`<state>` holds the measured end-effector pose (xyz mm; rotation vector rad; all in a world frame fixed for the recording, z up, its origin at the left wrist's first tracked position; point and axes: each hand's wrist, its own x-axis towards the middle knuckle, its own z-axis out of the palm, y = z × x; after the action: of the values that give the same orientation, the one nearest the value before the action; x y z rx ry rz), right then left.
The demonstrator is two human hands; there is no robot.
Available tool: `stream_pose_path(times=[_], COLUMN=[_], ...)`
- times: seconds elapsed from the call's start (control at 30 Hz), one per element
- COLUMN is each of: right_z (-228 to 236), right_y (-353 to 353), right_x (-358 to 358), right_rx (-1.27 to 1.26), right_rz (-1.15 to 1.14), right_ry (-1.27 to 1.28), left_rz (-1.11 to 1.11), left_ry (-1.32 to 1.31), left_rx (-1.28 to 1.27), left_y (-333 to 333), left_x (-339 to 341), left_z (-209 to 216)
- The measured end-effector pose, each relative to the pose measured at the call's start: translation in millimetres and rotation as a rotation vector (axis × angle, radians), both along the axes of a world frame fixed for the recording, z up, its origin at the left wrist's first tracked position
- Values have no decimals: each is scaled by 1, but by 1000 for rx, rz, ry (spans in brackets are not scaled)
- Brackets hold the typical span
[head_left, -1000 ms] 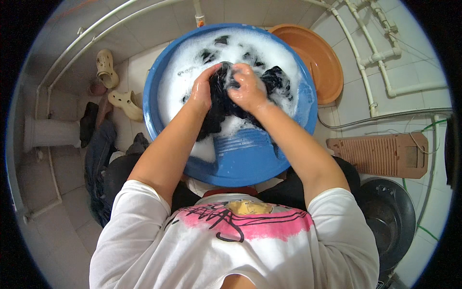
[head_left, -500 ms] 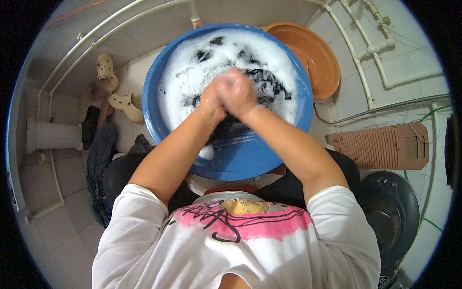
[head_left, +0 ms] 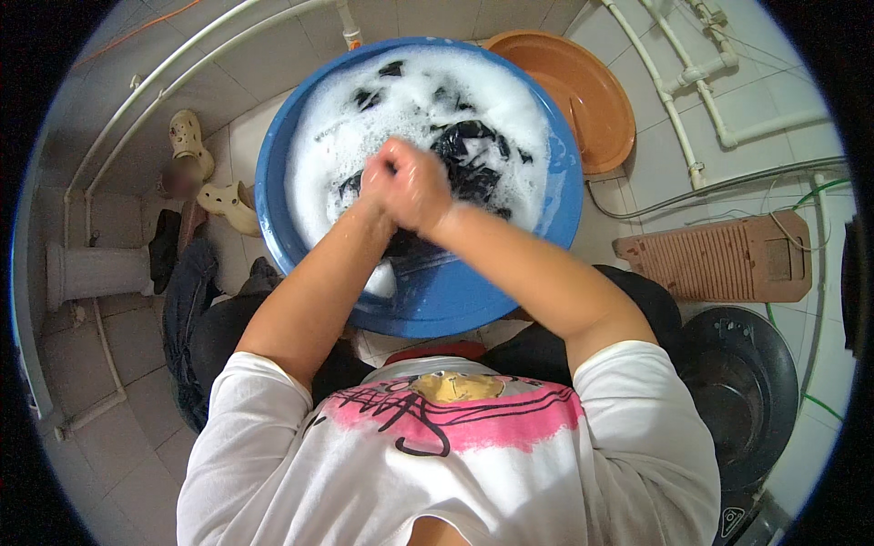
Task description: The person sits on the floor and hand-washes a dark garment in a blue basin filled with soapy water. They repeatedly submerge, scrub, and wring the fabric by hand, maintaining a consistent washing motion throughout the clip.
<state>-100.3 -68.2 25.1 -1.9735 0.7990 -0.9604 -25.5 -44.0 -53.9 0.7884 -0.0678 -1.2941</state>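
Observation:
A big round blue tub (head_left: 574, 200) stands in front of me, full of white suds (head_left: 319, 136) with wet black cloth (head_left: 469, 155) showing through. Over its middle my left hand (head_left: 376, 187) and my right hand (head_left: 421, 193) are pressed together, both closed, wet and slightly blurred. Black cloth comes out just below them, between my wrists; most of what lies inside the fingers is hidden. A small white lump (head_left: 381, 280), foam or fabric, rests on the tub's near inner side by my left forearm.
An orange-brown basin (head_left: 601, 109) leans behind the tub. To the right lie a brown washboard (head_left: 710, 259) and a black basin (head_left: 728, 391). Cream clogs (head_left: 228, 207) and dark jeans (head_left: 187, 291) are on the left. White pipes (head_left: 669, 118) run along the walls.
My joined hands have shifted slightly left and nearer to me within the tub, still pressed together. More black cloth shows to their right. The whole view has shifted a little.

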Motion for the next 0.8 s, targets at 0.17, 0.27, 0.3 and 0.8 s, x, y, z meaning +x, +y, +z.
stream_pose_path(times=[0.17,0.27,0.3,0.8], right_z=[-63,-79,-83,-29], right_y=[-116,-132,-128,-55], right_x=[-41,-51,-53,-13], right_rx=[276,325,198,-198], right_rz=[-311,-87,-12,95], right_ry=[127,159,293,245], left_rz=[45,267,300,-85], left_ry=[-95,-374,-591,1], left_rx=[351,275,273,141], left_y=[-31,-38,-37,-29], left_x=[-10,29,32,38], left_z=[90,57,46,10])
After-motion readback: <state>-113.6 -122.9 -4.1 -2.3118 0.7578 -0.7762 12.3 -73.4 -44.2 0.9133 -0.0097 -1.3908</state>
